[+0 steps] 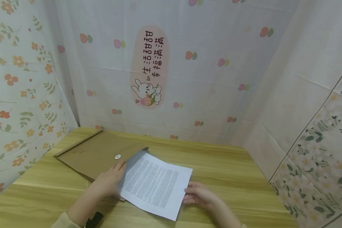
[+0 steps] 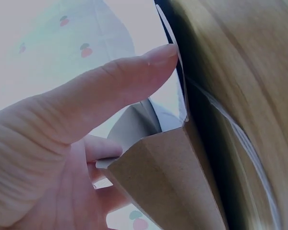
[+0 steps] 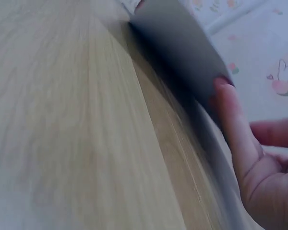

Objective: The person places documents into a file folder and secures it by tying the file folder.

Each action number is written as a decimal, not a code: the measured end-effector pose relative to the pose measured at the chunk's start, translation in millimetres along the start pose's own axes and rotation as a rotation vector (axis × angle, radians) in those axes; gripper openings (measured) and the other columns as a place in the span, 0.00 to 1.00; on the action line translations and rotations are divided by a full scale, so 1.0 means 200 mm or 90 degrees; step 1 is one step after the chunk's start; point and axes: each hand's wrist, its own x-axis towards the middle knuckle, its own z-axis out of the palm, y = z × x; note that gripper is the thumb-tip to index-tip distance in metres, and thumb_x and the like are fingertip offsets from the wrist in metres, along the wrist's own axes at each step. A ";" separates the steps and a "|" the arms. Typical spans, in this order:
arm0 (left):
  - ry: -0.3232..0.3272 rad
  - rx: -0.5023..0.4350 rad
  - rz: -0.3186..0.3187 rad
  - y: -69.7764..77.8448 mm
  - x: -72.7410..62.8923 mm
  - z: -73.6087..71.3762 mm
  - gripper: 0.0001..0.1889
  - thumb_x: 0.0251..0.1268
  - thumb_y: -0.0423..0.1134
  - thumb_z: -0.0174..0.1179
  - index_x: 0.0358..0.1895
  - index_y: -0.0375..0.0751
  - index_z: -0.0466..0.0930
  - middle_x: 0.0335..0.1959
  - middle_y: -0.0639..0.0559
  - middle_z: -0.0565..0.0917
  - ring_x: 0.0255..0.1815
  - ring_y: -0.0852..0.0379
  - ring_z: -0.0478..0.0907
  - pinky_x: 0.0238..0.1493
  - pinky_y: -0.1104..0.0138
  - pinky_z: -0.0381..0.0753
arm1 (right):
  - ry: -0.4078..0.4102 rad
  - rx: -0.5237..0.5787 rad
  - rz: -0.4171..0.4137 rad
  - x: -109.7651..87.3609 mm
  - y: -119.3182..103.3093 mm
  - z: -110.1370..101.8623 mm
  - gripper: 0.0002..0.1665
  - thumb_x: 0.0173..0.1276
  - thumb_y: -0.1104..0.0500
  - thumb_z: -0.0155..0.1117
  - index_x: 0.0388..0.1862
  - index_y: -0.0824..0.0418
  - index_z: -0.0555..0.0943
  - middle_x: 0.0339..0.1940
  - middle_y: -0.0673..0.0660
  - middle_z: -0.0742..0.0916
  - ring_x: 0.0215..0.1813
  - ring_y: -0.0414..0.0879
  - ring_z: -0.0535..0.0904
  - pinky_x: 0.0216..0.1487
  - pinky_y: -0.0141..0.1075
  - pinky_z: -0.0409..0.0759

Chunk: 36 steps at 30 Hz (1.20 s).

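A brown kraft document envelope point(image 1: 94, 152) lies at the left of the table, a white round button point(image 1: 117, 157) near its mouth. White printed paper point(image 1: 156, 180) sticks out of the mouth to the right. My left hand point(image 1: 108, 182) grips the envelope at its opening; in the left wrist view the thumb point(image 2: 120, 84) lies along one edge, fingers at the opposite side, and the mouth gapes between them. At the paper's right edge, my right hand point(image 1: 199, 194) holds the sheet. The right wrist view shows the paper's shaded underside point(image 3: 177, 43) tilted up from the table.
The wood-grain table point(image 1: 222, 164) reaches back to a patterned curtain point(image 1: 211, 79) with a rabbit print. Floral cloth point(image 1: 22, 95) hangs at the left, and more at the right. A thin pale string point(image 2: 245, 139) trails beside the envelope. Something black point(image 1: 94, 220) sits at my left wrist.
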 end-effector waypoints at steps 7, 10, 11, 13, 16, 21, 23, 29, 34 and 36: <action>0.000 -0.004 0.001 0.00 0.00 0.00 0.62 0.23 0.39 0.82 0.69 0.21 0.55 0.70 0.27 0.55 0.66 0.27 0.57 0.46 0.39 0.74 | 0.061 0.012 -0.011 0.07 0.01 0.06 0.24 0.71 0.69 0.49 0.63 0.78 0.63 0.35 0.57 0.85 0.33 0.42 0.84 0.41 0.34 0.82; -0.002 -0.011 0.001 0.00 0.00 -0.01 0.63 0.22 0.40 0.83 0.69 0.21 0.55 0.70 0.27 0.55 0.67 0.28 0.57 0.46 0.39 0.74 | 0.068 0.023 -0.015 0.11 0.01 0.10 0.25 0.71 0.69 0.50 0.64 0.79 0.62 0.35 0.58 0.84 0.34 0.43 0.84 0.42 0.35 0.82; -0.003 -0.012 0.000 0.00 0.00 -0.01 0.63 0.22 0.40 0.83 0.69 0.21 0.55 0.70 0.27 0.55 0.67 0.28 0.57 0.46 0.39 0.74 | 0.070 0.027 -0.017 0.12 0.01 0.11 0.26 0.71 0.69 0.50 0.65 0.79 0.61 0.36 0.59 0.84 0.34 0.43 0.84 0.42 0.35 0.82; -0.004 -0.015 0.001 0.00 0.00 -0.01 0.63 0.23 0.39 0.83 0.69 0.21 0.55 0.70 0.26 0.55 0.67 0.27 0.57 0.47 0.39 0.74 | 0.076 0.033 -0.017 0.14 0.01 0.13 0.28 0.71 0.69 0.50 0.66 0.79 0.59 0.37 0.59 0.84 0.35 0.44 0.84 0.43 0.35 0.82; -0.007 -0.012 0.003 0.00 -0.01 -0.01 0.62 0.23 0.39 0.83 0.69 0.21 0.55 0.70 0.26 0.55 0.66 0.27 0.57 0.48 0.39 0.74 | 0.092 0.043 -0.021 0.18 0.01 0.17 0.31 0.71 0.68 0.52 0.69 0.78 0.57 0.38 0.60 0.85 0.36 0.45 0.84 0.43 0.35 0.82; -0.013 -0.012 0.003 0.00 0.00 -0.02 0.61 0.25 0.37 0.82 0.69 0.21 0.55 0.70 0.26 0.55 0.66 0.26 0.58 0.46 0.40 0.76 | 0.121 0.050 -0.022 0.25 0.01 0.23 0.29 0.70 0.68 0.53 0.67 0.77 0.60 0.37 0.61 0.85 0.35 0.46 0.84 0.42 0.35 0.82; -0.013 -0.016 -0.002 0.00 -0.01 -0.02 0.61 0.25 0.36 0.82 0.69 0.22 0.54 0.70 0.26 0.55 0.66 0.26 0.58 0.45 0.41 0.76 | 0.128 0.045 -0.023 0.28 0.01 0.25 0.26 0.70 0.68 0.53 0.65 0.77 0.64 0.36 0.60 0.85 0.35 0.46 0.84 0.42 0.35 0.82; -0.011 -0.012 -0.003 0.00 -0.01 -0.02 0.61 0.24 0.37 0.82 0.69 0.22 0.55 0.70 0.27 0.55 0.67 0.27 0.57 0.46 0.39 0.75 | 0.152 0.041 -0.025 0.37 0.01 0.31 0.20 0.71 0.67 0.54 0.59 0.75 0.69 0.34 0.60 0.86 0.35 0.45 0.85 0.40 0.33 0.83; -0.008 -0.020 -0.010 -0.01 0.00 -0.02 0.62 0.24 0.36 0.82 0.70 0.22 0.54 0.71 0.27 0.55 0.67 0.28 0.57 0.48 0.38 0.73 | 0.184 0.058 -0.027 0.43 0.01 0.36 0.16 0.70 0.68 0.55 0.54 0.73 0.72 0.30 0.58 0.85 0.32 0.45 0.85 0.37 0.33 0.83; -0.008 -0.024 -0.014 -0.01 0.00 -0.02 0.62 0.24 0.35 0.82 0.70 0.23 0.54 0.71 0.27 0.54 0.67 0.28 0.57 0.48 0.38 0.73 | 0.190 0.065 -0.030 0.45 0.02 0.38 0.13 0.70 0.68 0.55 0.52 0.72 0.73 0.28 0.57 0.85 0.32 0.45 0.85 0.37 0.33 0.83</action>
